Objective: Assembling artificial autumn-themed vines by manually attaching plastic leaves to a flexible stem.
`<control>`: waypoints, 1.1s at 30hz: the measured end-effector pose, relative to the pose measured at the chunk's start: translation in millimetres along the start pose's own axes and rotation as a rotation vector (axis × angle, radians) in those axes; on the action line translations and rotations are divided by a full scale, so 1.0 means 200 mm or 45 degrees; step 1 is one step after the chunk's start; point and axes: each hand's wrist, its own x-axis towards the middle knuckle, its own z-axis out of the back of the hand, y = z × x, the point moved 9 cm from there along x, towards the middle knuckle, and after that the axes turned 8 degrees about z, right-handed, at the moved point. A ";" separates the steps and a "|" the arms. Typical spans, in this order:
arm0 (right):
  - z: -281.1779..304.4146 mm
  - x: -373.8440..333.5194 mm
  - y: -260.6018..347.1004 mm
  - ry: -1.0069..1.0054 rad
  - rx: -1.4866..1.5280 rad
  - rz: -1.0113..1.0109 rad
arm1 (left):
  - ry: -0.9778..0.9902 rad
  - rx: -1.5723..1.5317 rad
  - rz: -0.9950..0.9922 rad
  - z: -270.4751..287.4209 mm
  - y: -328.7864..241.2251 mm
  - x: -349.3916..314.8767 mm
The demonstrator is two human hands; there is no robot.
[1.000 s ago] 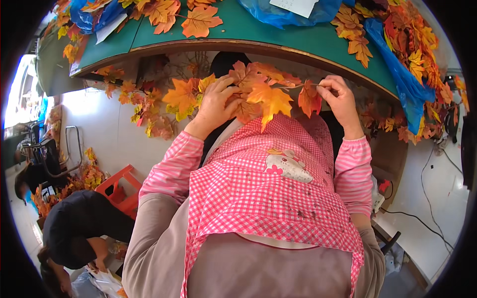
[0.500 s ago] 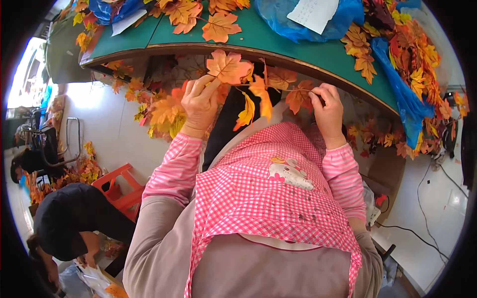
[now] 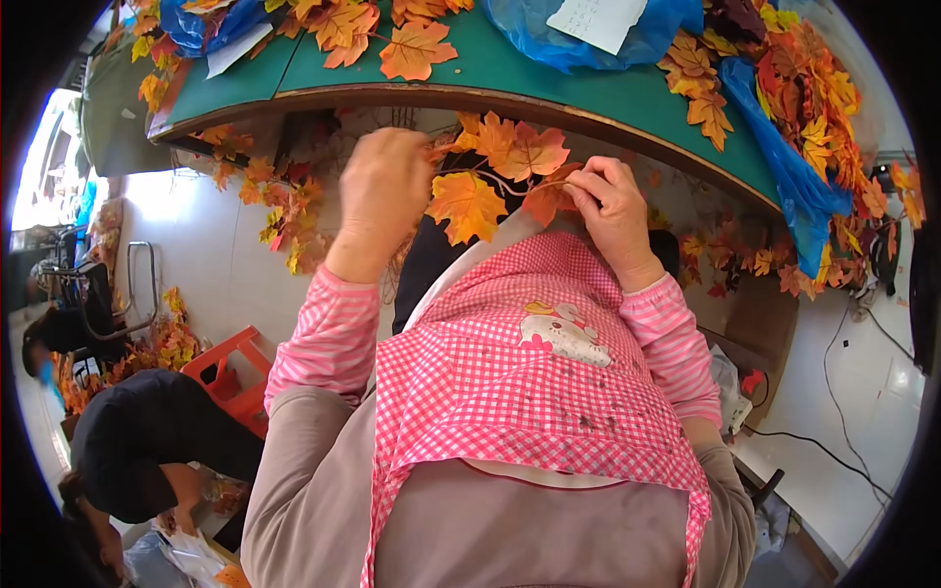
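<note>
An artificial maple-leaf garland in orange and yellow stretches between my hands, just below the table edge and above my apron. My right hand is closed, thumb and fingers pinching the thin stem at the garland's right end, beside a darker orange leaf. At the left end, my left hand is smeared by motion. Its back faces up and its fingers are mostly hidden, so whether it grips the stem cannot be made out.
The green table curves across the far side, with loose leaves, blue plastic bags and a paper note on it. More garlands hang below. At lower left, a person bends near an orange stool. Cables cross the right floor.
The garland has turned, and different leaves face up between my hands. My left hand has risen slightly and blurred; my right hand has shifted left and slightly down, still pinching the stem.
</note>
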 end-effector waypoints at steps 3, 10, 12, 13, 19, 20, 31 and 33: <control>-0.01 -0.02 0.07 0.049 -0.058 0.193 | 0.371 0.012 -0.464 -0.24 -0.37 -0.10; 0.01 -0.06 0.03 0.156 0.163 -0.006 | 0.321 -0.315 -0.319 -0.42 -0.47 -0.13; -0.01 -0.07 0.02 0.145 0.176 -0.031 | 0.355 -0.382 -0.281 -0.42 -0.47 -0.12; -0.02 -0.06 0.01 0.138 0.189 -0.052 | 0.385 -0.449 -0.239 -0.43 -0.46 -0.10; -0.05 -0.04 -0.04 0.243 0.212 -0.164 | 0.355 -0.363 -0.294 -0.47 -0.46 -0.12; -0.07 -0.05 -0.06 0.285 0.273 -0.203 | 0.340 -0.369 -0.304 -0.47 -0.47 -0.12; 0.02 0.00 -0.25 0.430 0.687 -0.502 | 0.316 -0.514 -0.052 -0.45 -0.34 0.01; 0.01 -0.03 -0.28 0.481 0.655 -0.583 | 0.392 -0.442 -0.039 -0.45 -0.36 0.02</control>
